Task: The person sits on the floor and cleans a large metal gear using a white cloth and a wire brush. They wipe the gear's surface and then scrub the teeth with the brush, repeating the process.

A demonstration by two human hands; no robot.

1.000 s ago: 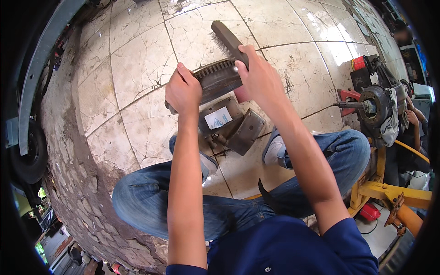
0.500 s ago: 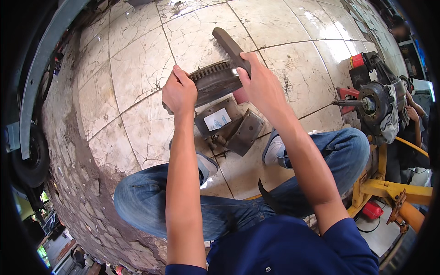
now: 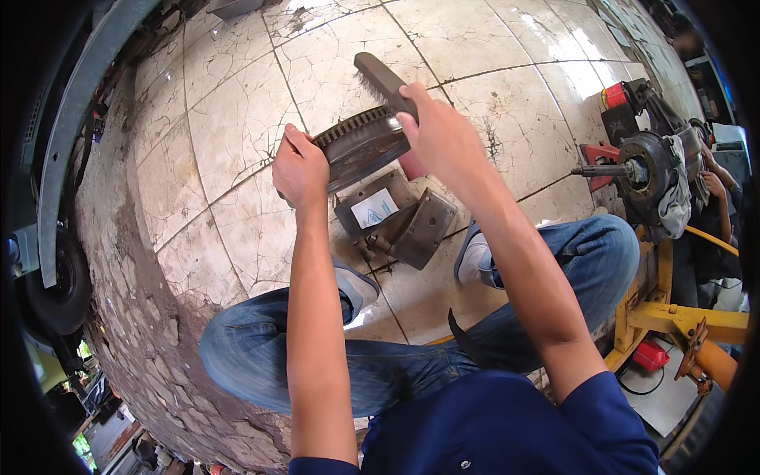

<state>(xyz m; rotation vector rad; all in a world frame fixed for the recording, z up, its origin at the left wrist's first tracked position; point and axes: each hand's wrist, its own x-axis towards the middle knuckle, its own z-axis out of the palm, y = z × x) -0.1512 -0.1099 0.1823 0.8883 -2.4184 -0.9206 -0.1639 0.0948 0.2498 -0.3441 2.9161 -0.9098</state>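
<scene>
My left hand (image 3: 301, 169) is wrapped round the left end of a round dark metal part (image 3: 366, 155) with a toothed rim, held tilted above the floor. A wire brush (image 3: 380, 79) with a dark handle is gripped in my right hand (image 3: 445, 133). Its bristles point down and left, just over the far right of the toothed rim; whether they touch it I cannot tell. Under the round part, between my feet, lie greasy metal blocks (image 3: 426, 228) with a white and blue card (image 3: 374, 208) on one. A dull red piece (image 3: 412, 165) shows partly behind the round part.
Cracked tiles (image 3: 229, 150) cover the floor, with broken rough ground (image 3: 142, 309) at left. On the right stand an axle hub (image 3: 638, 174) with a rag (image 3: 675, 194), a red stand (image 3: 598, 162) and a yellow frame (image 3: 689, 321). Another person's hand (image 3: 714, 184) is behind the hub.
My right hand and the wire brush have shifted a little left. My left hand has moved slightly down and left, and the round metal part has turned with it.
</scene>
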